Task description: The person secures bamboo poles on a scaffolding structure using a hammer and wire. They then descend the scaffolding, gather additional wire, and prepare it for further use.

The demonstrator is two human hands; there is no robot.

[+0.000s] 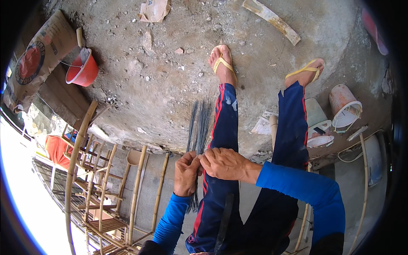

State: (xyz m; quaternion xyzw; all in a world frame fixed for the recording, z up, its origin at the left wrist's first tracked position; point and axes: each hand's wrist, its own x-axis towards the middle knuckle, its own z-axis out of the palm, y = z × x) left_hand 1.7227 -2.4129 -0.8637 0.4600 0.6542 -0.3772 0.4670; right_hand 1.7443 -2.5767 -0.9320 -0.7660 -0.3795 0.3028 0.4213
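Note:
A bundle of thin dark wires [199, 127] lies lengthwise beside my left trouser leg, its loose ends fanned out over the ground. My left hand [185, 175] is closed around the bundle at its middle, and the lower ends stick out below the wrist. My right hand [223, 163] rests over my thigh, its fingers curled and pressed together against the left hand's fingertips. Whatever those right fingers pinch is hidden. Dark blue trousers [225, 123] with red stripes cover my legs.
A red bucket [87, 70] and a large paper sack [42, 51] stand at the far left. Bamboo scaffolding [102, 187] fills the lower left. A dirty white bucket [342, 102] and a pale green container [315, 117] sit to the right. A curved plank [272, 19] lies on rubble-strewn ground.

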